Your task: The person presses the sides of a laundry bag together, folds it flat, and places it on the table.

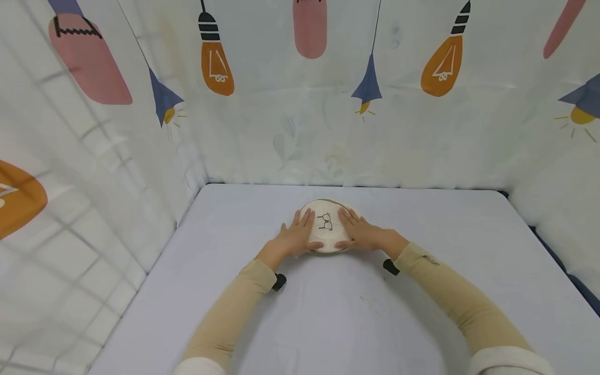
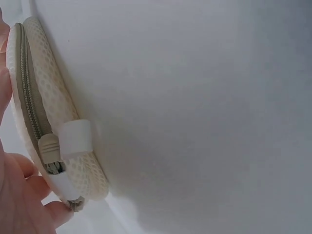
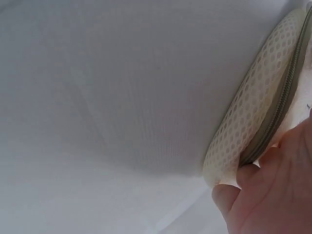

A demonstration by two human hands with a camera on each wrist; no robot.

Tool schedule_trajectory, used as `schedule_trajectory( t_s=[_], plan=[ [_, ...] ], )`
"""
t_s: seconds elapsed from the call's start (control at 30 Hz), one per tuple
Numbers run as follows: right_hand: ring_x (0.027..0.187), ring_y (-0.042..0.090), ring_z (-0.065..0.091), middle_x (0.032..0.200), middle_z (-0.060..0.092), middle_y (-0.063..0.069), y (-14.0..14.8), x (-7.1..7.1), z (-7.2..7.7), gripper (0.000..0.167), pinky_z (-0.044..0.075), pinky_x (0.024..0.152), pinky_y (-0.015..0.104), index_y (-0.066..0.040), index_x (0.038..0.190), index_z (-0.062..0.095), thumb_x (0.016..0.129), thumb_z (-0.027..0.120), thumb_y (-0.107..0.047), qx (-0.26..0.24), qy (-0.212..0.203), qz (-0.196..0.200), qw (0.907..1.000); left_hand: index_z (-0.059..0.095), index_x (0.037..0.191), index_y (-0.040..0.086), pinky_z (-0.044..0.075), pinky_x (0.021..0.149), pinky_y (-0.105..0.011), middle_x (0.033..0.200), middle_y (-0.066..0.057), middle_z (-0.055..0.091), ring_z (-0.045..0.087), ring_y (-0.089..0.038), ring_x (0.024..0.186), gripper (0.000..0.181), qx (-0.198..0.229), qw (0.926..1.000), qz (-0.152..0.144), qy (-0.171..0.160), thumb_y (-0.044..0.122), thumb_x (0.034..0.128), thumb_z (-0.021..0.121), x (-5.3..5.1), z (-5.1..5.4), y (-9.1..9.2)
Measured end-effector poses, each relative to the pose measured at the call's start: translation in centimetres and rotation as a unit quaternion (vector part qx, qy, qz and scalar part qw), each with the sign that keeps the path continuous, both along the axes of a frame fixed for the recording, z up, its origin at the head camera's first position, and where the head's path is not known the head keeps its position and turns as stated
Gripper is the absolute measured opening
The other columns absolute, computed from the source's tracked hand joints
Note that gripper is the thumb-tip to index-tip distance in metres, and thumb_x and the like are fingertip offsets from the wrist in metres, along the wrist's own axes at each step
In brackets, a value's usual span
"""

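A round cream mesh zip pouch [image 1: 330, 238] with a dark line drawing on its top lies near the far side of the table. My left hand [image 1: 294, 237] rests on its left side, fingers spread and straight. On the opposite side, my right hand [image 1: 365, 234] touches the pouch with its fingers also extended. In the left wrist view, the closed zipper runs along the pouch's edge, with a beige zipper pull [image 2: 49, 148] beside a white band [image 2: 76, 138]. The right wrist view shows honeycomb mesh [image 3: 258, 92] below the green-grey zipper [image 3: 282, 102].
The white table [image 1: 337, 317] stretches toward me on both sides of the arms. A pale curtain [image 1: 300, 130] printed with lamps and bulbs hangs behind it, and another side of it [image 1: 108, 172] stands along the left edge. Black wrist devices [image 1: 279, 282] sit under both wrists.
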State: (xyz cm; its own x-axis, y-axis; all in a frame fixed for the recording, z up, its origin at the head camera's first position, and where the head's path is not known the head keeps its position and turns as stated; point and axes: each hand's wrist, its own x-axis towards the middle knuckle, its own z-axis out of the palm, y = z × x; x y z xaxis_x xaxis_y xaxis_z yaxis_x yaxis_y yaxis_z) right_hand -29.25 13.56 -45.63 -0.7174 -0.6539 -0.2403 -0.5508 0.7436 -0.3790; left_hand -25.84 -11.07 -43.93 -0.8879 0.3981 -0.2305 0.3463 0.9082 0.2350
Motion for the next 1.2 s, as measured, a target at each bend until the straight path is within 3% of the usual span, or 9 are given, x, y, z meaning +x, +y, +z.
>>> schedule_trajectory(
  t_s=[0.37,0.97,1.2],
  plan=[
    [0.153,0.046,-0.002,0.166,-0.004,0.03,-0.4,1.3,1.0,0.098,0.01,0.12,0.062,0.013,0.158,-0.001,0.105,0.054,-0.048,0.006,0.012,-0.016,0.9998,0.001,0.163,0.0,0.013,0.117,-0.069,0.171,-0.014,-0.004,-0.006,-0.037,0.155,0.102,-0.017,0.9997,0.009,-0.016,0.06,0.1001,0.054,0.2,0.1,-0.1],
    [0.155,0.04,-0.006,0.168,-0.008,0.025,-0.6,0.7,1.1,0.099,0.007,0.123,0.056,0.009,0.159,-0.007,0.105,0.047,-0.055,0.051,-0.024,-0.014,0.9983,0.01,0.164,0.0,0.015,0.118,-0.065,0.171,-0.013,0.001,-0.001,-0.038,0.155,0.099,-0.017,0.9989,0.018,-0.04,0.059,0.0995,0.057,-0.1,0.3,0.2],
    [0.154,0.041,-0.005,0.168,-0.006,0.026,-0.8,0.9,1.9,0.099,0.007,0.122,0.057,0.01,0.159,-0.004,0.105,0.05,-0.054,0.046,-0.022,-0.022,0.9985,0.008,0.164,0.0,0.016,0.118,-0.066,0.171,-0.014,0.001,0.0,-0.039,0.155,0.098,-0.015,0.9989,0.013,-0.043,0.058,0.1004,0.056,-0.5,0.5,0.1]
  ],
)
